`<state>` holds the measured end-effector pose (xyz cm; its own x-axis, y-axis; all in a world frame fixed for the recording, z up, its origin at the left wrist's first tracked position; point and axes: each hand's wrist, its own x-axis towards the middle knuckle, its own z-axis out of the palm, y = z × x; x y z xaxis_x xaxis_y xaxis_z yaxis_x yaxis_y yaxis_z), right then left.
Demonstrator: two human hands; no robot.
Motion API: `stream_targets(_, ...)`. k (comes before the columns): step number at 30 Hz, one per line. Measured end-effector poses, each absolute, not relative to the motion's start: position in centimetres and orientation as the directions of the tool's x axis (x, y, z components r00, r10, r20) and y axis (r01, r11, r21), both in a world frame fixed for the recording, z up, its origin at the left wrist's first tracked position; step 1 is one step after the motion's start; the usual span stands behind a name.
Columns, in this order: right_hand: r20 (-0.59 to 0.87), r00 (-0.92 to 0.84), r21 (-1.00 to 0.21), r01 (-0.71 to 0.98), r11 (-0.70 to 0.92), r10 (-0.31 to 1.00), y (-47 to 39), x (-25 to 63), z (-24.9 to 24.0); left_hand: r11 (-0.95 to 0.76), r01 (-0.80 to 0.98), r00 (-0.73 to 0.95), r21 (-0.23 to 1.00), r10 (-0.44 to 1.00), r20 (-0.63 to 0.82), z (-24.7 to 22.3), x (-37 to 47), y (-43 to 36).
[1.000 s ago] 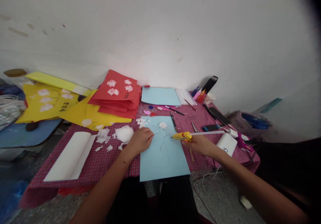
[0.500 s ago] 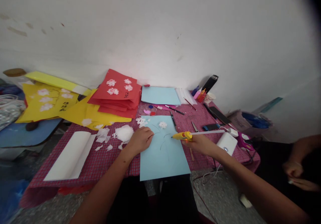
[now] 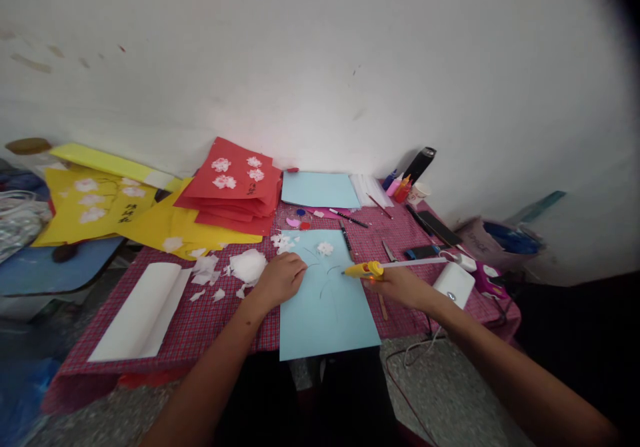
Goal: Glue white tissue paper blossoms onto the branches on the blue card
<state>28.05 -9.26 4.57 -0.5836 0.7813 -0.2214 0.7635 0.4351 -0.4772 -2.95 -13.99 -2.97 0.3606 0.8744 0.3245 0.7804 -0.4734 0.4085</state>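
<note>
A light blue sheet of paper [image 3: 320,327] lies before me, with thin dark curved lines drawn on it. One white crumpled-paper flower [image 3: 325,249] sits near its top. My right hand [image 3: 397,285] grips a yellow hot glue gun [image 3: 364,271], a glue stick [image 3: 415,262] jutting from its back and an orange light glowing on it. The nozzle is over the sheet's right part; whether it touches cannot be told. My left hand [image 3: 284,278] rests with curled fingers on the sheet's left edge. Nothing shows in it, beside torn white paper pieces [image 3: 249,266].
Red sheets with flowers [image 3: 235,180] and yellow sheets [image 3: 95,200] lie at left, near a folded white paper [image 3: 137,313]. Behind are more blue sheets [image 3: 320,190], pens and glue bottles [image 3: 401,190]. Scissors [image 3: 389,251], a white box [image 3: 454,285] and cables lie to the right.
Another person's hands at the far right are no longer in view. My own hands and the glue gun stay almost where they were; the view shifts slightly.
</note>
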Motion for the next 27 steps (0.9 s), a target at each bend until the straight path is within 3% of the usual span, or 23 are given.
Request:
stream_targets(10,-0.262,-0.549,-0.478,0.788,0.388,0.793,-8.8,27.3,5.6,-0.474,0.779,0.363,0.409,0.874,0.323,-2.9,-3.0,-14.0)
stream_targets(22,-0.314,-0.623,-0.107,0.773,0.625,0.716,-7.8,23.8,8.9,-0.466,0.785,0.357,0.409,0.879,0.317,-2.9,-3.0,-13.8)
stream_targets(25,-0.327,-0.649,-0.149,0.753,0.641,0.687,-7.6,24.7,9.1,-0.444,0.802,0.341,0.399,0.889,0.305,-2.8,-2.9,-14.0)
stream_targets(27,-0.274,-0.653,-0.296,0.756,0.584,0.706,-7.5,26.1,8.5,-0.431,0.811,0.331,0.396,0.896,0.297,-2.6,-2.6,-14.4)
